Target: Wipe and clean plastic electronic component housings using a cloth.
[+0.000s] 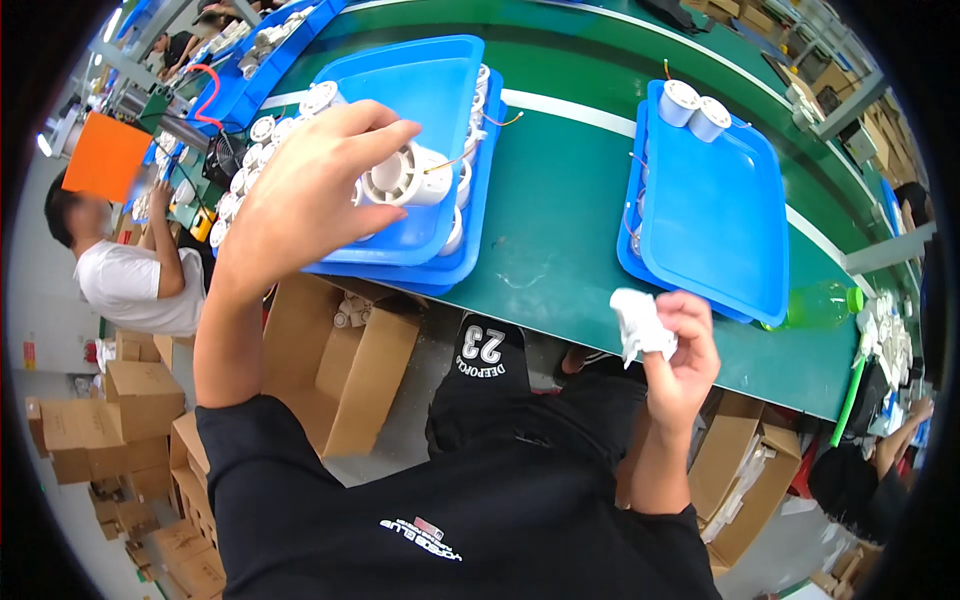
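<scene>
My left hand point(310, 185) has its thumb and fingers curved around a white round fan-like unit point(408, 175), which is tipped on its side with its slotted face to the left. Thin wires trail from its right end. Below it is a blue tray point(430, 75), stacked on another with white units between them. Over the table's front edge, my right hand point(685, 345) pinches a crumpled white cloth or tissue point(640, 325). Beyond that hand, another blue tray point(715, 220) bears two white units point(695, 110) standing at its far end, and more units show beneath it.
On the green table point(545, 230), a green bottle point(820, 305) lies by the right tray. Many white units point(255, 150) crowd the left side. Open cardboard boxes point(350, 380) stand below the front edge. A person in a white shirt point(140, 280) is at the left, another at lower right.
</scene>
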A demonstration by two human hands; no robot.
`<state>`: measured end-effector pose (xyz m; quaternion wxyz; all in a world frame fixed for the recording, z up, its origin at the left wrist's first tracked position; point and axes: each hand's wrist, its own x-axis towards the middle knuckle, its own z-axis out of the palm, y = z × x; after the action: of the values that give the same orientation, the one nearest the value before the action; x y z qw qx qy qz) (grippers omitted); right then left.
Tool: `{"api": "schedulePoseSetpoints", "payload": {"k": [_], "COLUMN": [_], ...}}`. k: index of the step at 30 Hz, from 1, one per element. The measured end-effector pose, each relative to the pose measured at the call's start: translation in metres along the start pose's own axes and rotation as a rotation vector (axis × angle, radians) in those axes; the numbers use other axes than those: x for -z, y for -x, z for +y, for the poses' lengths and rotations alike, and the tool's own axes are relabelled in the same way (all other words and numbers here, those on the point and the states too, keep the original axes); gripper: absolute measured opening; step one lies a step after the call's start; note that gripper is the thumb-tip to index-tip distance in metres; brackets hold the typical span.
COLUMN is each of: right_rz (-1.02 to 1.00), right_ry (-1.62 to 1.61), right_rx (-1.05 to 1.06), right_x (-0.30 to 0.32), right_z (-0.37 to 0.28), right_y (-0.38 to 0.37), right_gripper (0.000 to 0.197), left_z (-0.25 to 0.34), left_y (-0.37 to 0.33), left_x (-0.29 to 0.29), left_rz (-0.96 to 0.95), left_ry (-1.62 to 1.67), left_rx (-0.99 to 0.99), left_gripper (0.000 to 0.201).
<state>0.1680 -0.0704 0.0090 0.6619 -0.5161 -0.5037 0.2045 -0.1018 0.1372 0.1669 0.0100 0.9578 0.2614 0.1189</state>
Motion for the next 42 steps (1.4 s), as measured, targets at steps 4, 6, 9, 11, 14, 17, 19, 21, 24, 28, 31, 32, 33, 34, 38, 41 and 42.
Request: {"api": "schedulePoseSetpoints", "payload": {"k": [4, 6, 9, 11, 14, 17, 19, 21, 24, 28, 31, 32, 33, 34, 38, 41, 42], "right_rz": [-0.026, -0.101, -0.293, -0.305, -0.443, -0.524, -0.526, -0.365, -0.185, 0.018, 0.106, 0.107, 0.107, 0.168, 0.443, 0.585, 0.588], "right_ry": [0.079, 0.046, 0.1, -0.003, -0.14, -0.371, -0.576, -0.996, -1.219, -1.043, -0.708, -0.588, -0.459, -0.318, -0.072, -0.083, -0.038], "right_rx": [0.297, 0.466, 0.573, 0.553, 0.242, -0.017, -0.137, -0.489, -0.556, -0.414, -0.179, -0.094, -0.011, 0.061, 0.262, 0.319, 0.299], "right_x": [-0.01, -0.023, -0.039, -0.037, -0.02, -0.01, -0.012, -0.018, -0.032, -0.037, -0.03, -0.026, -0.022, -0.02, 0.009, 0.04, 0.048], "right_z": [-0.029, -0.043, -0.063, -0.062, -0.068, -0.062, -0.048, -0.036, -0.028, -0.037, -0.043, -0.045, -0.047, -0.049, -0.037, -0.028, -0.023], "right_y": [-0.049, -0.071, -0.085, -0.085, -0.082, -0.087, -0.081, -0.067, -0.042, -0.033, -0.045, -0.053, -0.061, -0.071, -0.097, -0.093, -0.088], "right_gripper": [0.029, 0.03, 0.032, 0.034, 0.031, 0.023, 0.019, 0.02, 0.031, 0.026, 0.022, 0.021, 0.02, 0.021, 0.021, 0.017, 0.016], "left_z": [0.03, 0.055, 0.074, 0.082, 0.09, 0.096, 0.1, 0.106, 0.113, 0.126, 0.125, 0.126, 0.127, 0.134, 0.147, 0.146, 0.146], "left_y": [0.0, -0.003, -0.009, -0.01, -0.01, -0.009, -0.009, -0.007, -0.003, -0.018, -0.032, -0.036, -0.037, -0.038, -0.045, -0.048, -0.049], "left_x": [0.002, -0.006, -0.023, -0.034, -0.041, -0.052, -0.062, -0.076, -0.091, -0.124, -0.146, -0.15, -0.152, -0.148, -0.16, -0.163, -0.164], "left_rz": [0.196, 0.244, 0.265, 0.326, 0.329, 0.34, 0.373, 0.549, 0.644, 0.858, 0.906, 0.887, 0.87, 0.76, 0.689, 0.611, 0.544], "left_ry": [0.1, 0.231, 0.371, 0.406, 0.541, 0.646, 0.685, 0.854, 0.822, 0.936, 0.971, 0.887, 0.81, 0.831, 1.235, 1.748, 1.938], "left_rx": [-0.208, -0.246, -0.464, -0.51, -0.496, -0.487, -0.498, -0.441, -0.247, 0.047, 0.119, 0.126, 0.134, 0.172, 0.234, 0.378, 0.428], "left_gripper": [0.055, 0.051, 0.05, 0.05, 0.05, 0.051, 0.052, 0.058, 0.069, 0.077, 0.071, 0.069, 0.067, 0.061, 0.058, 0.055, 0.052]}}
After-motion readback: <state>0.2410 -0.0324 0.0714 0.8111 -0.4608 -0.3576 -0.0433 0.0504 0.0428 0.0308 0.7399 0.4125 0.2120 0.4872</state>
